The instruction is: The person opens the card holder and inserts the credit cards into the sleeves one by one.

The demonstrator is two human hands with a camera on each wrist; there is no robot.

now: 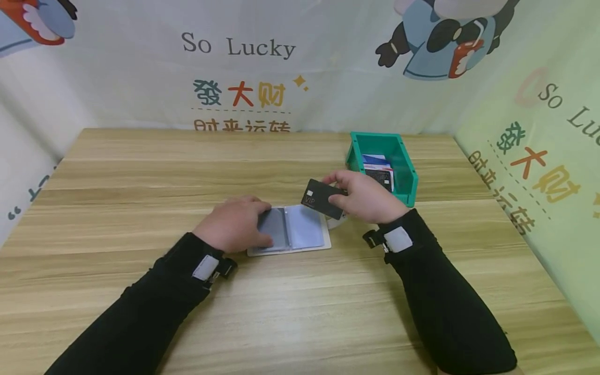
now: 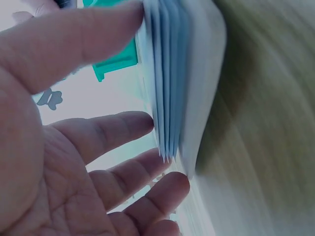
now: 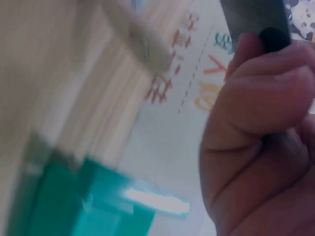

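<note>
A small card holder with clear sleeves lies spread on the table, its pale cover showing round the edge. My left hand rests at its left side. Seen from the left wrist, the thumb touches the stacked sleeves and the other fingers extend to their edge. With thumb and fingers, my right hand pinches a black card marked VIP, tilted above the holder's upper right corner. The right wrist view shows part of that card above curled fingers.
A green bin stands at the back right, behind the right hand, with several cards inside. The wooden table meets a printed cloth backdrop at its far edge and right side.
</note>
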